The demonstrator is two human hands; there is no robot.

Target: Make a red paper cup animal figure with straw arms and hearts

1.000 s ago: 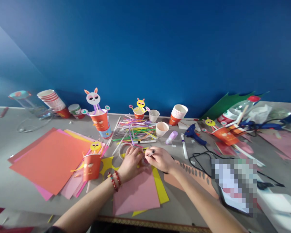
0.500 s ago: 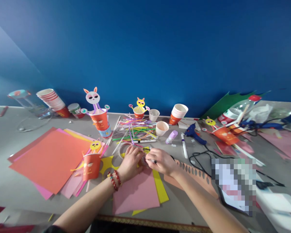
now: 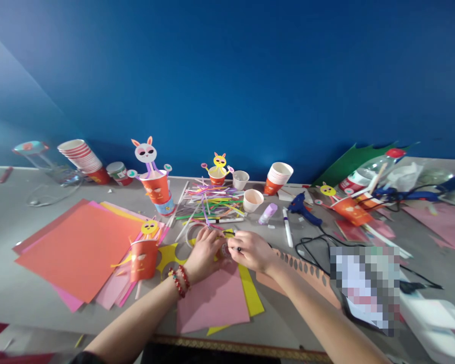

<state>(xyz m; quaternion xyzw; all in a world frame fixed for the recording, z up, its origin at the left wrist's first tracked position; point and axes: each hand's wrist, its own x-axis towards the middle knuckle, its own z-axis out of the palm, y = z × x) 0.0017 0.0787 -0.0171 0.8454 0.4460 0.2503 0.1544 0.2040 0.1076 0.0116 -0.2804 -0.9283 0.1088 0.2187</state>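
Observation:
Over a pink paper sheet (image 3: 212, 303), my left hand (image 3: 207, 250) bends its fingers round a small round piece (image 3: 224, 250) with a pale, patterned face, mostly covered by fingers. A red bead bracelet circles that wrist. My right hand (image 3: 252, 251) is closed on a slim pen (image 3: 238, 248), whose dark end pokes out between the fingers; its other end is hidden at the round piece. Yellow paper with round holes (image 3: 167, 258) lies beside my left hand. Behind the fingers rests a white ring like a tape roll (image 3: 191, 232).
Cut paper strips (image 3: 212, 202) are heaped behind the hands. An orange cup with a yellow paper bunny (image 3: 143, 260) and coloured sheets (image 3: 79, 247) are to the left. Rightward are a glue stick (image 3: 268, 214), a white marker (image 3: 287, 227), a blue glue gun (image 3: 304, 210) and its black cable.
The pen in my right hand has tilted slightly, its dark end shifting a little left and up. My left hand holds its place on the round piece.

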